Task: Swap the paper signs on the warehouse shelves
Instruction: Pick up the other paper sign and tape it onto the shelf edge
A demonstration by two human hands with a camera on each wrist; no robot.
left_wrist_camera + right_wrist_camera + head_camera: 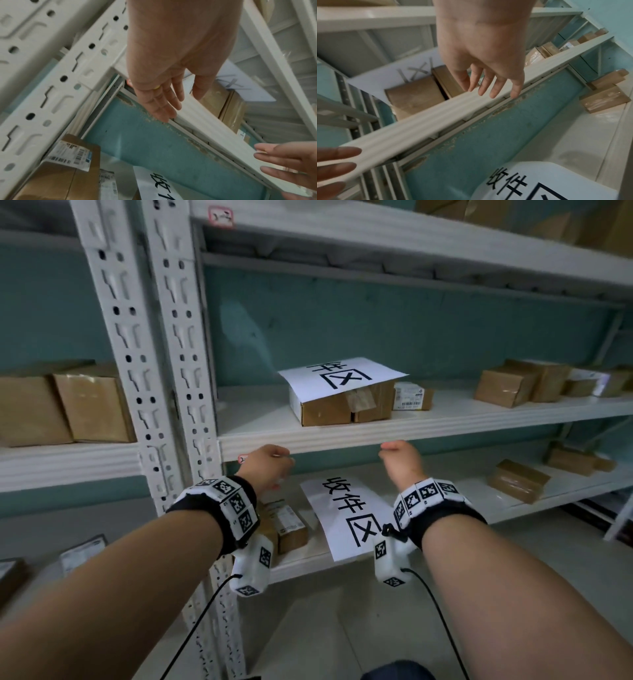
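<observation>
One white paper sign (342,376) with black characters lies on top of a cardboard box (329,409) on the middle shelf (308,436). A second sign (349,517) lies on the lower shelf, partly overhanging its front edge; it also shows in the wrist views (154,184) (513,182). My left hand (269,465) and right hand (400,462) hover in front of the middle shelf's front rail, between the two signs. Both hands hold nothing. In the wrist views the left fingers (161,106) and right fingers (494,85) are relaxed and nearly straight, close to the rail.
Several cardboard parcels sit on the shelves: left bay (65,405), right of the middle shelf (524,383), lower shelf right (519,481), and beside the lower sign (284,525). A perforated white upright (174,354) stands left of my left hand. Teal wall behind.
</observation>
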